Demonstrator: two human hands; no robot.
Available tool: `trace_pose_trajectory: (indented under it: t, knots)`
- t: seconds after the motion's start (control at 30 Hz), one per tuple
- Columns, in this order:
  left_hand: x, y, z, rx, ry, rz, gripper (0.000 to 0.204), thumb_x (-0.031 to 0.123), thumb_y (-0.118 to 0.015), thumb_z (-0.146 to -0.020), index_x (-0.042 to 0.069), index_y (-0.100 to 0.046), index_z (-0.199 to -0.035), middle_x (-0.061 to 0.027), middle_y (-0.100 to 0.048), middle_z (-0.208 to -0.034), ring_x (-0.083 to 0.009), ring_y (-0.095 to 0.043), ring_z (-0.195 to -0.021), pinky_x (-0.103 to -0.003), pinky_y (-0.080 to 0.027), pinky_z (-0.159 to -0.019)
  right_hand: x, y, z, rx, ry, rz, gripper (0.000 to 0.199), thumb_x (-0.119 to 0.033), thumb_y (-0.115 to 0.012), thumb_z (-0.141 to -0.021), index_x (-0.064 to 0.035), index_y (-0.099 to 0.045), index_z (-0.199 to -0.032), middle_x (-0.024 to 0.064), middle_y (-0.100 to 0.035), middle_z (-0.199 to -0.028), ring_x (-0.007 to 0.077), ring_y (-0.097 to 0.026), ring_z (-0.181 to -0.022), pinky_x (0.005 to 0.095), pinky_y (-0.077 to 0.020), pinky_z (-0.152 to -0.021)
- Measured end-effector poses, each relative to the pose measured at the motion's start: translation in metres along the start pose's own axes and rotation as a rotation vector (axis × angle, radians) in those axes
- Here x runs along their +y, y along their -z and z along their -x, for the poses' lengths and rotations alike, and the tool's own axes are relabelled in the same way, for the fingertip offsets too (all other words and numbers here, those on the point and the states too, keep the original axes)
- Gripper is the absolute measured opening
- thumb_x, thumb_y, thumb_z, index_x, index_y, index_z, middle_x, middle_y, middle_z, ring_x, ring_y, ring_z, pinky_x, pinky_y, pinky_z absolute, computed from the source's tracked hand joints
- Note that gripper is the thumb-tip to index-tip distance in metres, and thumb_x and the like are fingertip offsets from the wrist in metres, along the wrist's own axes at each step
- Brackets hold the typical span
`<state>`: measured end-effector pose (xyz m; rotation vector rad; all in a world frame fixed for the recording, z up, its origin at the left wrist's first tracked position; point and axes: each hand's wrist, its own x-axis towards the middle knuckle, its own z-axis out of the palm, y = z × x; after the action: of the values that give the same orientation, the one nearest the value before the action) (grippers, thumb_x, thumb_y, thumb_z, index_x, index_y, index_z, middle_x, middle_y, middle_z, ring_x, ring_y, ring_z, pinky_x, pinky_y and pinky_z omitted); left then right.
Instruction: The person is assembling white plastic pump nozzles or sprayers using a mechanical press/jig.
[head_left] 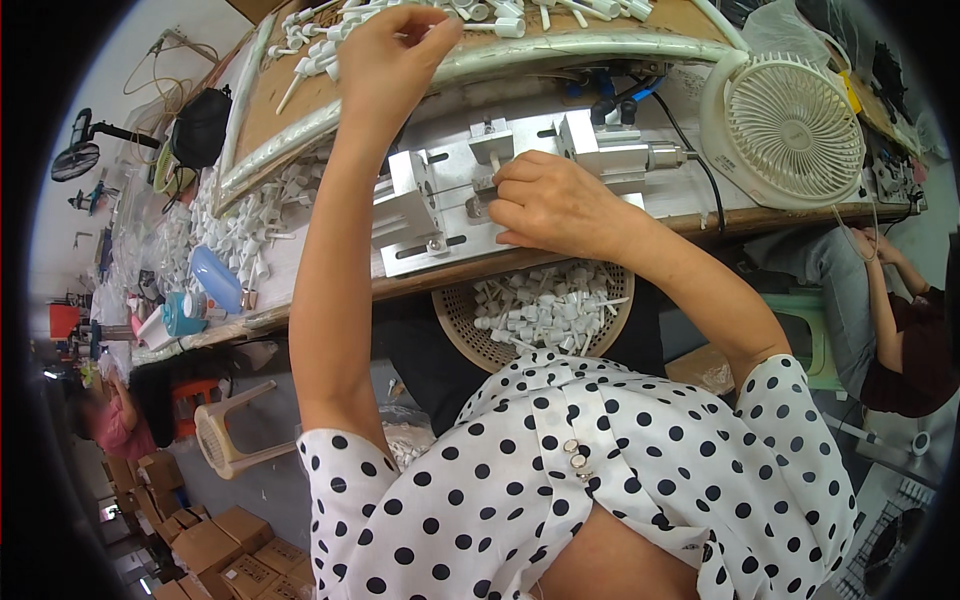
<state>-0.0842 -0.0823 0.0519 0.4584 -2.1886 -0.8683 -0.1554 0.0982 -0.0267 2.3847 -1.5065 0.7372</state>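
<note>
The left hand (392,55) stretches far forward over a tray (300,125) of small white plastic parts (320,40), fingers pinched together on one. The right hand (545,200) rests curled on a metal jig (440,200), its grip closed around a small part at the jig's centre. The jig sits on a wooden bench (760,215) beside a white fan (785,130). A basket (460,320) of white parts hangs below the bench edge, just beneath the right hand.

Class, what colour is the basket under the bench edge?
Tan, seen in the head view: the basket of white parts.
</note>
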Motion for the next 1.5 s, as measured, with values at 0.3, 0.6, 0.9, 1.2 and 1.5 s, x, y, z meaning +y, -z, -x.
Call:
trace_pose_trajectory:
  t: [0.3,0.6,0.9,1.2,1.5]
  knots:
    - [0.022,0.03,0.105,0.053,0.294,0.771,0.036,0.0,-0.061,-0.077,-0.006,-0.052,-0.111,-0.013,-0.059,-0.095,-0.0183,-0.06,-0.088,-0.028,-0.048,-0.08,-0.003,0.006,-0.008,-0.013,-0.071,0.019,0.026,-0.023,-0.072,-0.062,-0.0085,-0.056,-0.076,0.0034,-0.056,-0.068,0.0207,-0.057,-0.074,0.0329,-0.0456,-0.069]
    - [0.02,-0.012,0.171,0.095,0.293,0.585,0.027,-0.005,-0.062,-0.076,-0.004,-0.056,-0.103,-0.0098,-0.057,-0.101,-0.0151,-0.057,-0.091,-0.025,-0.047,-0.079,0.124,0.051,-0.066,0.101,-0.215,0.285,0.019,-0.015,-0.055,-0.08,-0.0057,-0.062,-0.095,0.0136,-0.061,-0.089,0.0296,-0.058,-0.08,0.0367,-0.0456,-0.073]
    - [0.011,-0.044,0.163,0.055,-0.119,-0.029,0.022,0.001,-0.066,-0.071,-0.001,-0.059,-0.092,-0.0112,-0.056,-0.102,-0.0121,-0.057,-0.075,-0.021,-0.047,-0.062,0.129,0.066,-0.072,-0.153,-0.527,0.11,0.021,-0.014,-0.053,-0.078,-0.0058,-0.063,-0.095,0.0188,-0.06,-0.093,0.0355,-0.057,-0.089,0.0387,-0.045,-0.076]
    - [0.017,-0.055,0.156,0.021,-0.151,-0.214,0.022,0.002,-0.065,-0.07,0.0,-0.055,-0.09,-0.0174,-0.055,-0.107,-0.0296,-0.058,-0.087,-0.034,-0.048,-0.072,0.072,0.074,-0.025,0.359,-0.453,-0.507,0.018,-0.022,-0.062,-0.082,-0.0071,-0.062,-0.093,0.0013,-0.06,-0.071,0.0082,-0.057,-0.063,0.023,-0.0441,-0.055]
    - [0.018,-0.016,0.102,-0.113,-0.072,-0.104,0.023,0.018,-0.069,-0.075,0.005,-0.064,-0.093,-0.0023,-0.062,-0.072,-0.0048,-0.049,-0.058,-0.02,-0.041,-0.052,0.023,0.071,0.008,0.384,-0.306,-0.39,0.021,-0.021,-0.075,-0.068,-0.0042,-0.063,-0.073,0.003,-0.06,-0.069,0.0116,-0.057,-0.061,0.0237,-0.0448,-0.056]
